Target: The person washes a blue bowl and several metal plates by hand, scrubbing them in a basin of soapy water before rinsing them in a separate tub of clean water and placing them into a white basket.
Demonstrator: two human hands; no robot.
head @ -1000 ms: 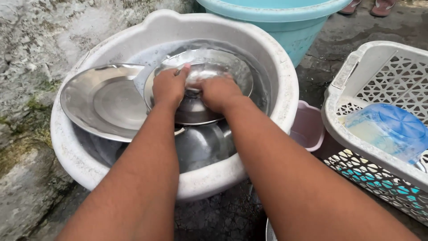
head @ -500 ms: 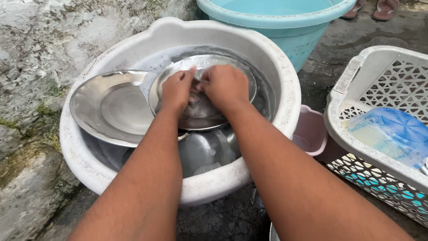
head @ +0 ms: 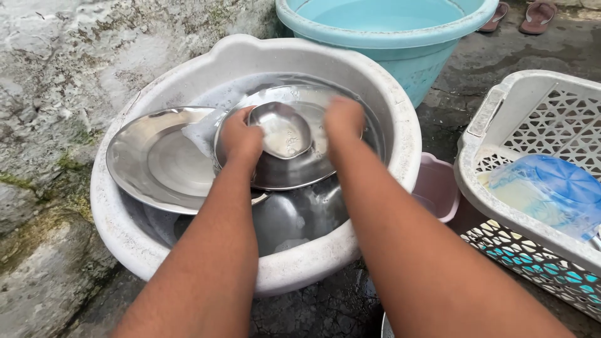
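My left hand (head: 241, 139) grips the rim of a small steel bowl (head: 287, 130), which is tilted up so its wet inside faces me. The bowl hangs over a larger steel plate (head: 294, 174) lying in a wide white basin (head: 400, 128) of soapy water. My right hand (head: 343, 117) is blurred, just right of the bowl and apart from it, above the plate's far edge; its fingers cannot be made out. A second large steel plate (head: 156, 159) leans at the basin's left side. More steel ware lies under water near the front.
A light blue tub (head: 388, 28) stands behind the basin. A white lattice basket (head: 532, 112) holding a blue lid (head: 554, 181) sits at the right, with a small pink container (head: 435, 181) between it and the basin. Rough stone wall at left; sandals (head: 538, 12) at top right.
Both hands were together rubbing the small bowl. Now my right hand has pulled away to the right, and my left hand has tipped the bowl up.
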